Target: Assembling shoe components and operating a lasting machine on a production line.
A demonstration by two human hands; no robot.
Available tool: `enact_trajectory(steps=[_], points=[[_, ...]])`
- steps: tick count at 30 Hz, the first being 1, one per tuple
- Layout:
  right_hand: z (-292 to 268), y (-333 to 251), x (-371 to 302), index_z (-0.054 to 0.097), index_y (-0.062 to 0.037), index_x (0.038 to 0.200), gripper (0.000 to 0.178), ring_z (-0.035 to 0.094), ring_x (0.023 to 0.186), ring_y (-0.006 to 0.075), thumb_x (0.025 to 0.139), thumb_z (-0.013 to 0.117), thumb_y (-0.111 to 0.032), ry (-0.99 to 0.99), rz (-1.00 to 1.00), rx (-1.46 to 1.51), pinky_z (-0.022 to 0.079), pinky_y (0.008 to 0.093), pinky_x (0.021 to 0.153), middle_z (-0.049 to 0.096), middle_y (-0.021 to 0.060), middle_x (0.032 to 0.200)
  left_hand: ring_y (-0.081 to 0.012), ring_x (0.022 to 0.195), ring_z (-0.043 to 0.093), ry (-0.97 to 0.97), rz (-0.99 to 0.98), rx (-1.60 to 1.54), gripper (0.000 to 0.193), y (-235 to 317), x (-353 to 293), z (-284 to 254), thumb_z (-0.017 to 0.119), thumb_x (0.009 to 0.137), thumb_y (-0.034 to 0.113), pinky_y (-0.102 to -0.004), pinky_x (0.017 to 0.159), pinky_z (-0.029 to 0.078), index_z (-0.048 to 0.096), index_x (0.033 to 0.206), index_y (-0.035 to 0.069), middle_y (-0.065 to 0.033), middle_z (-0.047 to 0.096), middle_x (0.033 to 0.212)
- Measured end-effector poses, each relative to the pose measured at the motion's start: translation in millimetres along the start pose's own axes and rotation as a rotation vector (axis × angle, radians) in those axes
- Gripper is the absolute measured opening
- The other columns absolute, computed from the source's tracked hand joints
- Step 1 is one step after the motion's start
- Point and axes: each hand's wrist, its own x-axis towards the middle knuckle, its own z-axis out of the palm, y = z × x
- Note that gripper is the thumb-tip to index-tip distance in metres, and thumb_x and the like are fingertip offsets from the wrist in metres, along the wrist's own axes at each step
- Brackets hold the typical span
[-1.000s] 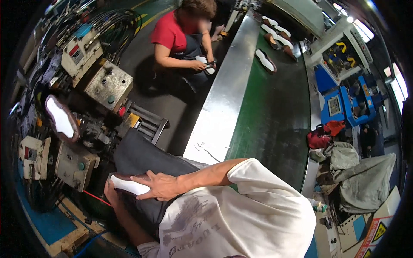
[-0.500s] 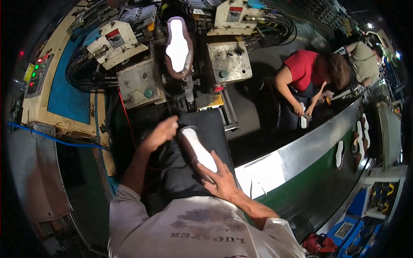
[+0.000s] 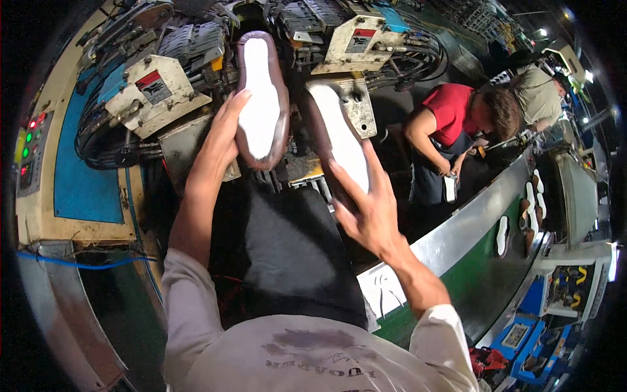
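A brown shoe upper [image 3: 282, 124] with a white sole side facing up sits at the machine's middle. My left hand [image 3: 222, 134] grips its left edge, thumb along the rim and the other fingers mostly hidden. To its right, a second brown shoe upper [image 3: 343, 140], also white on top, is held by my right hand [image 3: 372, 212] round its near end. This one tilts, its far end in front of the machine's right control box [image 3: 363, 108]. The two uppers are apart. My dark-clad lap [image 3: 290, 245] lies below them.
The machine has clamp plates [image 3: 157, 88] and black hoses [image 3: 98, 140]. A lit button panel [image 3: 29, 153] stands at far left. On the right runs a green conveyor [image 3: 457, 261] with a metal edge and several shoe uppers [image 3: 501, 235]. Beyond it, a person in red [image 3: 450, 114] handles another upper.
My left hand has moved from beside my lap up to the upper on the machine. My right hand has lifted the other upper off my lap, forward beside it.
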Motion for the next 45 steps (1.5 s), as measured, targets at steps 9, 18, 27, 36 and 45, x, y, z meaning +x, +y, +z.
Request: enact_trajectory(steps=[9,18,27,36,45], points=[[91.2,-24.4,149.9,0.051,-0.0387,0.156,0.078,0.055,0.118,0.0518,0.086,0.080,-0.021,-0.026,-0.053,-0.032,0.055,0.0569,0.097,0.021,0.0314,0.168,-0.0272,0.133,0.061,0.066,-0.105,-0.298,0.080,-23.0,-206.3,-37.2,0.042,0.108,0.062,-0.0451,0.112,0.050,0.040,0.159,0.001,-0.0172,0.058,0.149],[149.0,-25.6,147.7,0.053,-0.0268,0.155,0.079,0.040,0.141,0.0569,0.082,0.080,-0.018,0.214,-0.204,-0.139,0.041,0.0596,0.116,0.024,0.0328,0.166,-0.0288,0.132,0.061,0.428,-0.141,-0.138,0.080,-24.5,-272.1,-25.7,0.053,0.099,0.053,-0.0438,0.111,0.049,0.041,0.159,0.001,-0.0185,0.057,0.148],[159.5,-14.5,187.6,0.056,-0.0143,0.151,0.062,0.037,0.149,0.0497,0.090,0.065,-0.017,0.289,-0.334,-0.132,0.028,0.0562,0.127,0.042,0.0327,0.157,-0.0290,0.126,0.062,0.215,-0.186,-0.198,0.091,-80.5,-257.2,-53.6,0.069,0.091,0.047,-0.0453,0.107,0.053,0.032,0.161,0.003,-0.0172,0.057,0.142],[164.1,-0.7,293.1,0.058,-0.0079,0.147,0.063,0.044,0.143,0.0485,0.090,0.073,-0.028,0.329,-0.324,-0.164,0.033,0.0548,0.124,0.049,0.0347,0.150,-0.0305,0.131,0.060,0.233,-0.184,-0.114,0.092,-82.4,-211.3,-30.0,0.070,0.091,0.039,-0.0436,0.110,0.052,0.028,0.164,0.003,-0.0184,0.053,0.148],[162.7,-0.6,312.5,0.062,-0.0073,0.141,0.057,0.050,0.133,0.0495,0.086,0.070,-0.018,0.480,-0.413,-0.078,0.039,0.0532,0.117,0.056,0.0346,0.138,-0.0294,0.139,0.052,0.207,-0.176,0.087,0.088,-91.0,-186.4,-18.8,0.065,0.092,0.026,-0.0450,0.118,0.042,0.025,0.165,0.001,-0.0184,0.049,0.153]])
